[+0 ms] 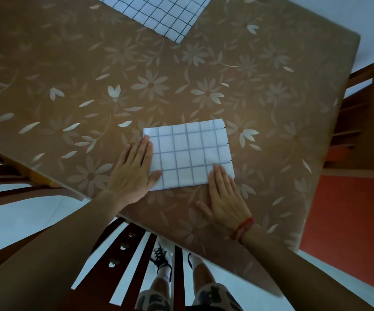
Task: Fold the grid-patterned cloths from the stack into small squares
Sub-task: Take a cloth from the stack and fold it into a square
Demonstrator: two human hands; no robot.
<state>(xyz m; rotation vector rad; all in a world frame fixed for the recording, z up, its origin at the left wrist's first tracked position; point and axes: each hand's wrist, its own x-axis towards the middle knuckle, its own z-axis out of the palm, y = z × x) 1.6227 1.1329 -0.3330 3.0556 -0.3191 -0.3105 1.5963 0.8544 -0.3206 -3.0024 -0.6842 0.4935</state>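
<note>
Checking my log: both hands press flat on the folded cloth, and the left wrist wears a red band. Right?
No: the head view shows the red band on the right wrist. The left hand and right hand do press flat on the cloth.

A single view, from a wide-angle camera on the person's head. It faces steeply down over the near edge of the desk point(204, 75), close above the cloth point(190, 153). At the bottom it takes in a chair back point(102, 279) and the feet point(161, 262).
</note>
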